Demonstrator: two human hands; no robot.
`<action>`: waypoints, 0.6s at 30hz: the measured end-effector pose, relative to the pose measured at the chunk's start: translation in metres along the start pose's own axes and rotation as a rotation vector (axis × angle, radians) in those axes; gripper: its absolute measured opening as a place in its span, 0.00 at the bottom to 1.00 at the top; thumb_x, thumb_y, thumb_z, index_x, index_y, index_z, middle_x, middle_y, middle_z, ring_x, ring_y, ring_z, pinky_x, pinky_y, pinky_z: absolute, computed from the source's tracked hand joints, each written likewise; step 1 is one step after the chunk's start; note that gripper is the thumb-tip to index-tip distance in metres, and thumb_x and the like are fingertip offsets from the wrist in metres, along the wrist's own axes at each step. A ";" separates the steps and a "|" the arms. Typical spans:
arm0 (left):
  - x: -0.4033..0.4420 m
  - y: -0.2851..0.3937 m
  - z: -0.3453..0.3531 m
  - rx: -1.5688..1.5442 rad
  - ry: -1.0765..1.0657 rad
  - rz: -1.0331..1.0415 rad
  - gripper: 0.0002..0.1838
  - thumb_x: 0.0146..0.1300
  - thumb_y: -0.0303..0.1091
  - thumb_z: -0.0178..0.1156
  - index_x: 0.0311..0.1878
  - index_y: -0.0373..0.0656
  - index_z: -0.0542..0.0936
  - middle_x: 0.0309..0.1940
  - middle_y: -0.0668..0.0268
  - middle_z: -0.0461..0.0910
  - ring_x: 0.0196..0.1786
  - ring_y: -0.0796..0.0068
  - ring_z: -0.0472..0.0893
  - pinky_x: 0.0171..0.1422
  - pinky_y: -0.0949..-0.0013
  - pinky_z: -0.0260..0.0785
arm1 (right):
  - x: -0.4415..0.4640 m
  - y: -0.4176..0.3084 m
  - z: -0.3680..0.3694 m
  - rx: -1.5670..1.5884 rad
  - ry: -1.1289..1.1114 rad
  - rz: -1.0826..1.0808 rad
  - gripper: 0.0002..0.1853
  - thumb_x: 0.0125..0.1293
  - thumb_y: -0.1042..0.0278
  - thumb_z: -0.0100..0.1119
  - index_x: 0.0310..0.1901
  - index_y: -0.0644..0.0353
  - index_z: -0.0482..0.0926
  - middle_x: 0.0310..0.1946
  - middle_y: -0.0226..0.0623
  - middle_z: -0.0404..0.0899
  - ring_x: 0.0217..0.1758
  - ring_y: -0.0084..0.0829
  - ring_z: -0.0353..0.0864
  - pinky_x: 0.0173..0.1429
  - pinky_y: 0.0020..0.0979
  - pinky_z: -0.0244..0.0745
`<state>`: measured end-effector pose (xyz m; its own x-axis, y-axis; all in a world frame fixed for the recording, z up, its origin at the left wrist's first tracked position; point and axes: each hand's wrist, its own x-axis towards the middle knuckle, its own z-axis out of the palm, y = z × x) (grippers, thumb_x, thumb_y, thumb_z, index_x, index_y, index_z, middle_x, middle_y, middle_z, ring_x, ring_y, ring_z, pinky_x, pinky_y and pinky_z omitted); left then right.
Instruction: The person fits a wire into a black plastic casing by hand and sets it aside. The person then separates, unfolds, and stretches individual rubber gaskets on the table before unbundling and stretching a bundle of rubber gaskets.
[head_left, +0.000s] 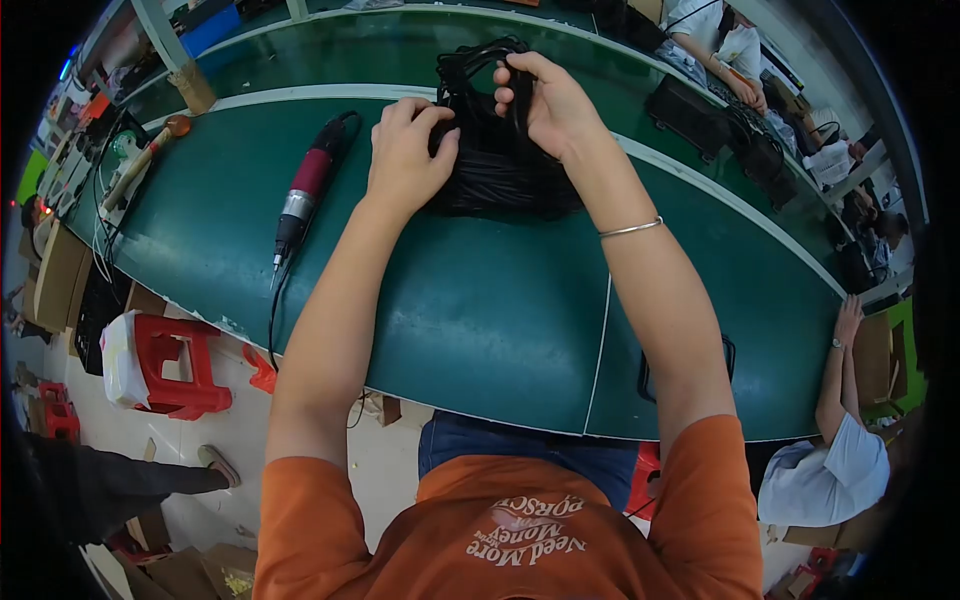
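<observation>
A thick bundle of black cables (pixel 500 185) lies on the green tabletop in front of me. My right hand (pixel 545 100) is raised over its far right side, fingers closed around several strands that loop upward. On the bundle's left side rests my left hand (pixel 412 150), its fingers curled against the black strands; what the fingertips grip is hidden. To the left of that hand lies a red and black electric screwdriver (pixel 305 190), its bit pointing toward me and its cord running off the near edge.
A black cable loop (pixel 645 375) lies beside my right forearm. Black devices (pixel 690 115) sit on the bench beyond the white rail. Co-workers (pixel 830 460) are at the right and far right. A red stool (pixel 185 365) stands on the floor at left.
</observation>
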<state>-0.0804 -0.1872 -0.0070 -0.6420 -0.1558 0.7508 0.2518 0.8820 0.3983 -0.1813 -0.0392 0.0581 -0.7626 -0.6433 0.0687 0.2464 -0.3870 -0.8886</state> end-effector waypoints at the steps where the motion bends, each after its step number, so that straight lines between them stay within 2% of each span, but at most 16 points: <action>1: -0.002 -0.001 0.001 0.039 -0.011 -0.006 0.08 0.55 0.34 0.60 0.37 0.42 0.81 0.44 0.62 0.75 0.51 0.59 0.72 0.55 0.58 0.62 | 0.000 -0.001 -0.001 0.006 -0.019 -0.008 0.07 0.62 0.66 0.53 0.35 0.60 0.73 0.27 0.29 0.74 0.27 0.23 0.70 0.38 0.29 0.69; 5: -0.004 -0.001 0.002 0.140 -0.019 -0.001 0.08 0.54 0.35 0.61 0.33 0.41 0.82 0.45 0.62 0.75 0.53 0.59 0.71 0.57 0.56 0.61 | -0.001 -0.005 -0.003 0.023 -0.029 -0.041 0.08 0.63 0.65 0.53 0.36 0.60 0.72 0.28 0.29 0.73 0.28 0.23 0.69 0.39 0.29 0.68; 9: -0.005 -0.003 0.004 0.118 -0.018 -0.015 0.08 0.54 0.35 0.61 0.32 0.41 0.82 0.46 0.61 0.75 0.54 0.58 0.71 0.57 0.56 0.61 | -0.002 -0.015 -0.008 0.058 -0.034 -0.059 0.07 0.63 0.65 0.53 0.37 0.60 0.72 0.28 0.29 0.74 0.28 0.24 0.69 0.39 0.30 0.68; 14: -0.006 -0.008 0.006 0.082 -0.015 -0.064 0.09 0.54 0.37 0.60 0.31 0.41 0.82 0.48 0.60 0.76 0.55 0.57 0.71 0.57 0.56 0.62 | -0.003 -0.028 -0.023 0.154 -0.054 -0.189 0.06 0.64 0.67 0.51 0.36 0.61 0.71 0.29 0.31 0.74 0.30 0.25 0.70 0.42 0.32 0.68; 18: -0.005 -0.009 0.007 0.066 -0.017 -0.075 0.09 0.54 0.37 0.60 0.31 0.41 0.82 0.49 0.61 0.76 0.55 0.57 0.71 0.56 0.56 0.62 | -0.005 -0.042 -0.037 0.205 -0.013 -0.251 0.06 0.63 0.67 0.52 0.35 0.59 0.72 0.28 0.33 0.75 0.28 0.28 0.71 0.40 0.33 0.69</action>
<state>-0.0845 -0.1909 -0.0183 -0.6697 -0.2155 0.7107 0.1546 0.8956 0.4172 -0.2099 0.0051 0.0779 -0.8076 -0.5183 0.2812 0.1675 -0.6589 -0.7334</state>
